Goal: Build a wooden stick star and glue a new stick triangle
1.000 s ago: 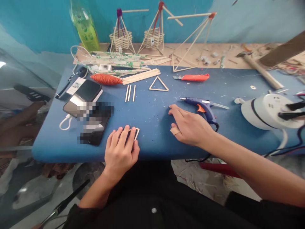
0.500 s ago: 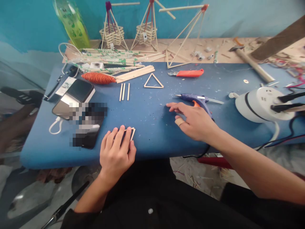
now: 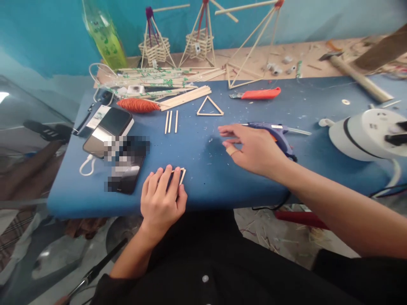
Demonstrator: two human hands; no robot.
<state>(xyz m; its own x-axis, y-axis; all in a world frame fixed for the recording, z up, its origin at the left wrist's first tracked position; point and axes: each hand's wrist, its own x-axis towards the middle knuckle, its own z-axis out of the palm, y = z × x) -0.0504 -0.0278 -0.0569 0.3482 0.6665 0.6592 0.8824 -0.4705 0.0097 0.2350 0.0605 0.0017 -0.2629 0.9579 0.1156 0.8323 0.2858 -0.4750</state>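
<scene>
Moving a little leftward and outward since the earlier frame, the right hand (image 3: 254, 150) is now hovering nearer the stick triangle (image 3: 210, 114), its fingers parting loosely from the thumb and holding nothing that shows. Meanwhile the left hand (image 3: 163, 199) is staying palm-down on a small stick frame (image 3: 182, 176) near the front edge of the blue table (image 3: 193, 148); its fingers are covering most of that frame, so whether they are pinching it cannot be told. Partly behind the right hand, a glue gun (image 3: 284, 140) is lying on its side. Three short sticks (image 3: 171, 122) are lying left of the triangle, while a red-handled cutter (image 3: 261, 93) is resting to its right. Farther back, orange yarn (image 3: 138, 105) is touching longer sticks (image 3: 187, 98).
</scene>
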